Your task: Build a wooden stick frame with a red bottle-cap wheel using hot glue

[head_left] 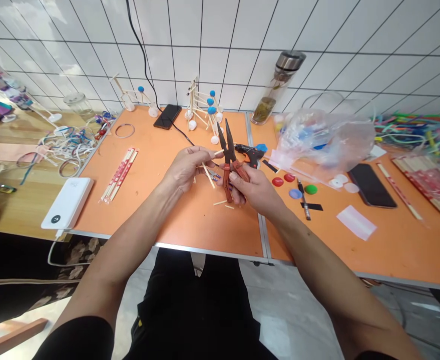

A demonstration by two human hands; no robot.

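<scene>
My right hand (255, 187) grips the red handles of long-nose pliers (229, 160), whose dark jaws point up and stand apart. My left hand (187, 165) is closed on a short wooden stick (218, 153) between thumb and fingers, its end near the pliers. Another pale stick (208, 176) slants down below the left fingers. Small cut stick pieces (220, 203) lie on the orange table (197, 225) beneath. Just behind the pliers sits a black glue gun (250, 154), partly hidden.
Stick structures with blue balls (210, 102) stand by the wall beside a phone (167, 116). Wrapped chopsticks (120, 175) and a white power bank (67, 202) are left. Right are bottle caps (311, 189), a second phone (372, 185), plastic bags (328, 135) and a glass bottle (278, 87).
</scene>
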